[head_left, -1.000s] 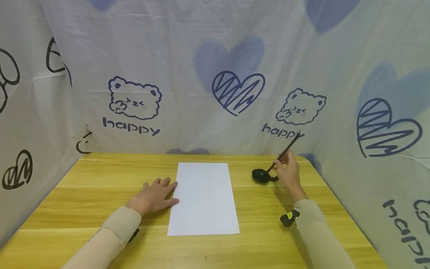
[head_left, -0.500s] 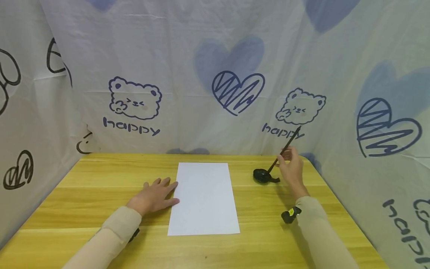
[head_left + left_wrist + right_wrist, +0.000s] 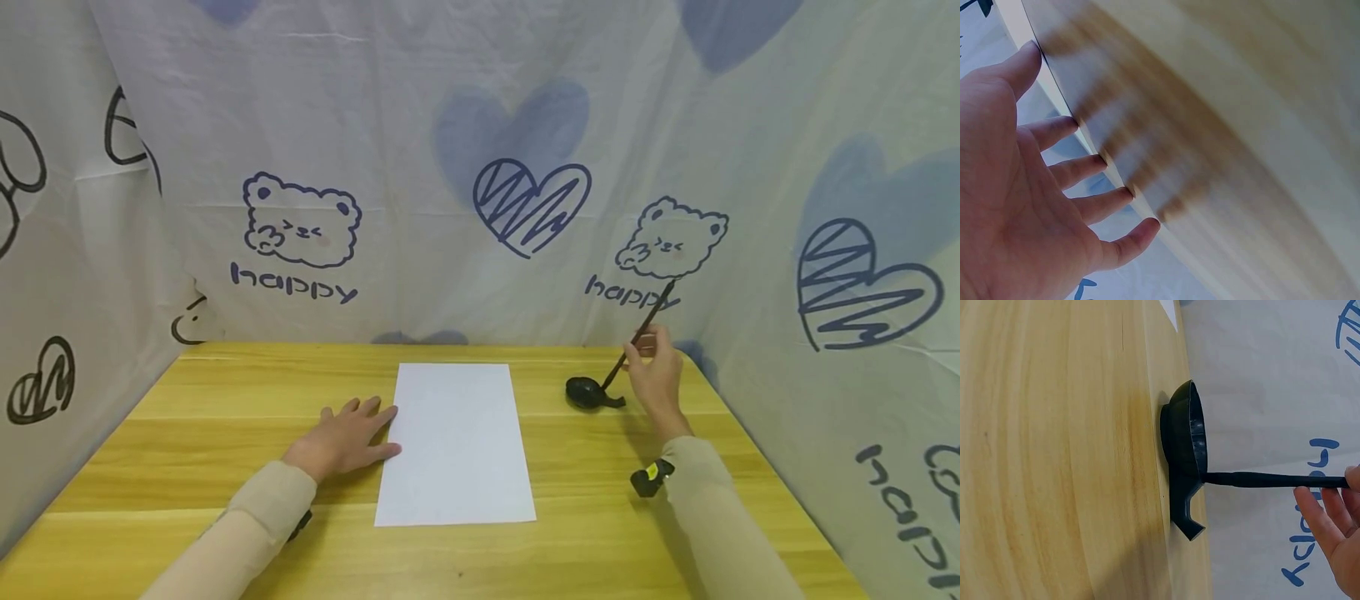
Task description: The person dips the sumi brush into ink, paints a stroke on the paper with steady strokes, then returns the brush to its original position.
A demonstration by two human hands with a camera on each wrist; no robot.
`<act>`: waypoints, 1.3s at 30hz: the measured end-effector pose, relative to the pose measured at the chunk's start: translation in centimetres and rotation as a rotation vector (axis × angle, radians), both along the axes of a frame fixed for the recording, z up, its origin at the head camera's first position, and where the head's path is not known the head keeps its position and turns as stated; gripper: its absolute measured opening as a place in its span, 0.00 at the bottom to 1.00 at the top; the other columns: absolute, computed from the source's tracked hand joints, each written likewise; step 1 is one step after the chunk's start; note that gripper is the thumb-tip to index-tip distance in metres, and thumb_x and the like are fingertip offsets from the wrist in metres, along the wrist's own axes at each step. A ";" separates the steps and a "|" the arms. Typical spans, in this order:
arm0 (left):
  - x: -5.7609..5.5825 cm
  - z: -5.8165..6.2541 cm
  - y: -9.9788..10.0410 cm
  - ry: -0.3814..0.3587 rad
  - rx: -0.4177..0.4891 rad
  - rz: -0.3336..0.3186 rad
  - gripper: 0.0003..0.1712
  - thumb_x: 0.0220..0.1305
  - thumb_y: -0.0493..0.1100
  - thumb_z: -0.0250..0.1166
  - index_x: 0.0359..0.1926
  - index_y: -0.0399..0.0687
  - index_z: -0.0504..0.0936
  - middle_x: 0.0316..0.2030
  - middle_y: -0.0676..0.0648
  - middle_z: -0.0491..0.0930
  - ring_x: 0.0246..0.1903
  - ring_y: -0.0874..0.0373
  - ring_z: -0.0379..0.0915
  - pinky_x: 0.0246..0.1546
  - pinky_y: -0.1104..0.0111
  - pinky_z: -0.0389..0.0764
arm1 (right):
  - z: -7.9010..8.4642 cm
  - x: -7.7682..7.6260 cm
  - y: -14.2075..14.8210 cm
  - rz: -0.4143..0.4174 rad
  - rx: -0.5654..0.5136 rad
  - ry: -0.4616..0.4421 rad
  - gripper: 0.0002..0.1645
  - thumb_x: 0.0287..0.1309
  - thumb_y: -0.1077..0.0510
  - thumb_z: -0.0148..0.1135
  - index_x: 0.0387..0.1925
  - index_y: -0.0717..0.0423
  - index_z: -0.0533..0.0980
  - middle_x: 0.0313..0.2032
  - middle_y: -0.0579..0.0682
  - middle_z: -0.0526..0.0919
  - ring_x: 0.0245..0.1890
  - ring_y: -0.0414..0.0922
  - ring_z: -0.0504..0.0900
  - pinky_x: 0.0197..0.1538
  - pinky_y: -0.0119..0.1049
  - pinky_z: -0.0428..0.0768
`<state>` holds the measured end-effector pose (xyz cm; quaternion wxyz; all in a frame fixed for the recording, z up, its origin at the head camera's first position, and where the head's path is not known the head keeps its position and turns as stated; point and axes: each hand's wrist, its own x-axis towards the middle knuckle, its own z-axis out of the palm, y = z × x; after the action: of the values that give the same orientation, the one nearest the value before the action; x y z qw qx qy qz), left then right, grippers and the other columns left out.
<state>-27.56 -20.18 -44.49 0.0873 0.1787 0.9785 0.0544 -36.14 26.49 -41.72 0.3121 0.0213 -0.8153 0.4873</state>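
Note:
In the head view my left hand [image 3: 341, 437] lies with spread fingers at the left edge of a blank white sheet of paper [image 3: 459, 446]. Thumb and fingertips touch that edge. The left wrist view shows the palm side of this hand [image 3: 1029, 181], fingertips against the surface. My right hand [image 3: 656, 379] pinches the shaft of a dark, slim writing brush [image 3: 656, 308], which slants up and right. The brush's lower end meets the rim of a small black ink dish [image 3: 583, 392]; the right wrist view shows the dish [image 3: 1182, 434] with a short bent spout. The bristles are hard to make out.
Everything lies on a yellow wood-grain table [image 3: 450, 562]. A pale cloth [image 3: 420, 167] printed with hearts and bears hangs behind the table and along both sides. A black wrist device [image 3: 651, 477] sits under the right sleeve.
My right hand has shifted slightly right and up with the brush, uncovering more of the dish's spout. The left hand and the paper stay in place.

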 end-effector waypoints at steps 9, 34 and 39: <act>0.1 0.0 0.1 -0.006 0.008 0.005 0.45 0.72 0.69 0.56 0.78 0.48 0.64 0.77 0.31 0.60 0.74 0.24 0.56 0.65 0.22 0.56 | 0.0 0.0 0.2 0.035 0.015 0.004 0.14 0.67 0.70 0.60 0.53 0.66 0.73 0.43 0.65 0.82 0.40 0.46 0.80 0.40 0.43 0.89; 0.3 0.2 0.2 -0.007 0.012 0.004 0.44 0.73 0.68 0.56 0.78 0.47 0.64 0.77 0.31 0.60 0.74 0.24 0.57 0.65 0.22 0.57 | -0.7 -0.2 0.6 0.029 -0.041 -0.058 0.21 0.67 0.78 0.48 0.59 0.66 0.69 0.48 0.69 0.81 0.48 0.61 0.85 0.39 0.26 0.86; 0.3 0.3 0.2 -0.002 0.009 0.005 0.44 0.72 0.69 0.56 0.77 0.47 0.65 0.77 0.31 0.61 0.73 0.24 0.58 0.64 0.22 0.57 | -0.6 -0.2 0.6 0.039 -0.043 -0.056 0.21 0.68 0.78 0.48 0.59 0.66 0.69 0.47 0.69 0.81 0.48 0.60 0.84 0.42 0.33 0.89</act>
<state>-27.22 -19.99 -44.20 0.0875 0.1764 0.9786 0.0592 -36.34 27.12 -42.28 0.2799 0.0165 -0.8124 0.5113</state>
